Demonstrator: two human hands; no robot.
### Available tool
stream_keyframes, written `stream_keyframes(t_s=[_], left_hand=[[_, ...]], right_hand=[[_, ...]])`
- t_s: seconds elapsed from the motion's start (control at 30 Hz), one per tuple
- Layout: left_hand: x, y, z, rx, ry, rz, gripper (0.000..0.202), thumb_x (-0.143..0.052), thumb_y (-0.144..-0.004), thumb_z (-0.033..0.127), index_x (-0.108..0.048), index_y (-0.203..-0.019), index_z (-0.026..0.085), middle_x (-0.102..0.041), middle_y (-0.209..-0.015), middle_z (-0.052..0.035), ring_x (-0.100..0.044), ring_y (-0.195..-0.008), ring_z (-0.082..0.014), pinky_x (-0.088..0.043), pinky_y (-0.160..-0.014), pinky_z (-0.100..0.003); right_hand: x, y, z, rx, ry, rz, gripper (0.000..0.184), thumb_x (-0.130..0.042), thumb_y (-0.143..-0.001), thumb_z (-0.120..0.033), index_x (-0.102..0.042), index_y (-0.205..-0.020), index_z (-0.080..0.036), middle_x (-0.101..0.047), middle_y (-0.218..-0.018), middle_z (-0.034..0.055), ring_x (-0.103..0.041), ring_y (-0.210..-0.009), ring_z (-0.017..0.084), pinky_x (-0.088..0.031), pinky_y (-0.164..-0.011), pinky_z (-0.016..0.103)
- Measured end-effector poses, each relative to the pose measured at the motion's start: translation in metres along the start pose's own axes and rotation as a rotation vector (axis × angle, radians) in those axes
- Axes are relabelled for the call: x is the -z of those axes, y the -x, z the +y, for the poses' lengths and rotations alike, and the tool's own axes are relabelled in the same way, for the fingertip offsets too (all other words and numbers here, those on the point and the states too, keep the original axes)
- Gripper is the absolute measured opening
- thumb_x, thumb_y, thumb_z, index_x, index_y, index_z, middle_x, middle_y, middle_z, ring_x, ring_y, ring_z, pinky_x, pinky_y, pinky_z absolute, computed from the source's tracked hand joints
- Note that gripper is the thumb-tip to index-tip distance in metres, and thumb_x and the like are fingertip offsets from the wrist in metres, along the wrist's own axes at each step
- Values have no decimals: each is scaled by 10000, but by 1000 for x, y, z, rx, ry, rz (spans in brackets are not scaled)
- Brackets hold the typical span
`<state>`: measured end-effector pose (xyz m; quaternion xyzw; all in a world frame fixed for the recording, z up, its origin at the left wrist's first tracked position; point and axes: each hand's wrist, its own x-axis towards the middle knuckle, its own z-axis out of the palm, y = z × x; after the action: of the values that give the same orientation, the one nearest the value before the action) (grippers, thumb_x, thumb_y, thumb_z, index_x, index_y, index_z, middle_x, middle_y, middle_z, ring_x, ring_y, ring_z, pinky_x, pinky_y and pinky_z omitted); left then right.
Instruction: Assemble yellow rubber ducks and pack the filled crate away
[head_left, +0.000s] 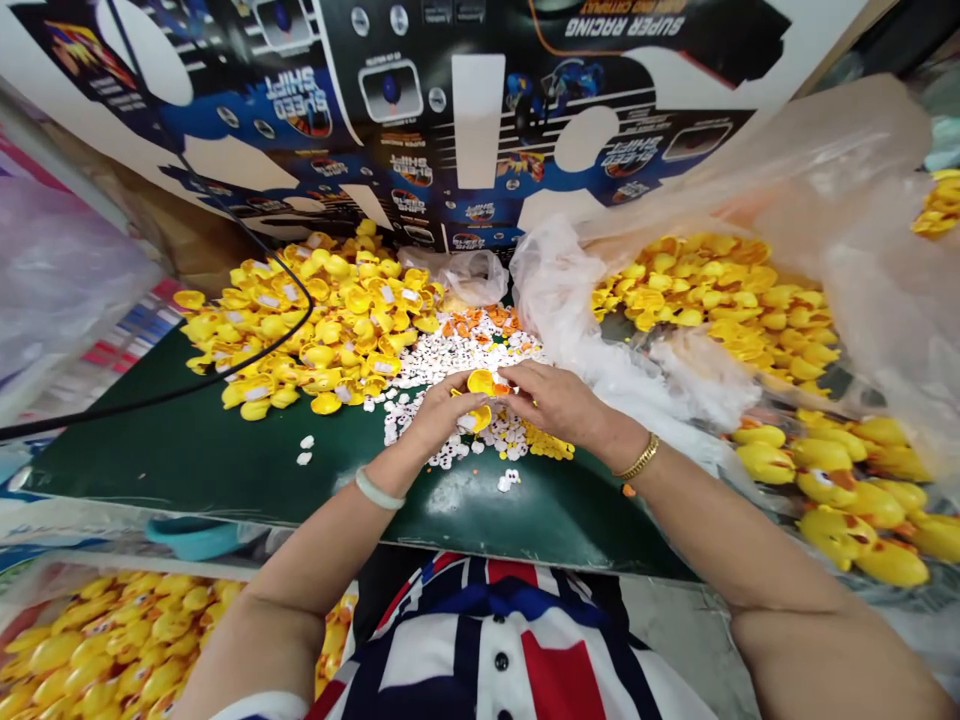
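Over the middle of the green table, my left hand is closed round a hollow yellow duck shell. A second yellow shell piece shows just under it, by the same fingers. My right hand meets it from the right, its fingers pinched on a small orange piece that looks like a duck beak, at the shell's edge. Beneath both hands spreads a pile of small white eye pieces with dark dots. Small yellow pieces lie below my right hand.
Yellow duck shells are heaped at left, with a black cable crossing before them. More shells lie in plastic film at right. Orange pieces sit behind the white ones. Ducks lie right; a bin holds more.
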<state>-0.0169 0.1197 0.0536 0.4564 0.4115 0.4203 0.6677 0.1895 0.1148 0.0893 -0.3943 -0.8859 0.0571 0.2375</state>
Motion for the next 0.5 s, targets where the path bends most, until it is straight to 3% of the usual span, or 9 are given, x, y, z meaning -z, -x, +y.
stream_keyframes(t_s=[0.13, 0.3, 0.43, 0.5], left_hand=[[-7, 4, -6, -32, 0, 0, 380, -780, -676, 286, -714, -1033, 171, -699, -897, -17, -611, -754, -144, -466, -730, -269], [-11, 9, -9, -41, 61, 18, 380, -778, -688, 268, -719, -1055, 187, -712, -963, -22, -631, -840, -155, -470, -789, -267], [-12, 14, -12, 100, 212, -109, 401, -755, -747, 379, -681, -1090, 184, -709, -902, -37, -636, -720, -157, -487, -664, -270], [-12, 15, -15, 138, 267, -115, 406, -739, -765, 450, -672, -1053, 173, -701, -846, -40, -628, -664, -157, -482, -600, -266]], right_hand=[[-3, 3, -9, -24, 78, -114, 252, -475, -991, -309, -588, -1159, -159, -660, -991, 110, -617, -876, 231, -519, -728, 353], [-14, 9, -6, -50, -11, -57, 294, -446, -1002, -284, -548, -1262, -193, -660, -1067, 116, -625, -938, 233, -532, -791, 376], [-25, 16, 1, -18, -106, -52, 302, -438, -1003, -300, -565, -1262, -209, -670, -1054, 109, -631, -932, 233, -537, -817, 398], [-28, 18, 1, -15, -148, -44, 316, -445, -1001, -312, -559, -1278, -212, -670, -1100, 115, -633, -979, 237, -534, -851, 404]])
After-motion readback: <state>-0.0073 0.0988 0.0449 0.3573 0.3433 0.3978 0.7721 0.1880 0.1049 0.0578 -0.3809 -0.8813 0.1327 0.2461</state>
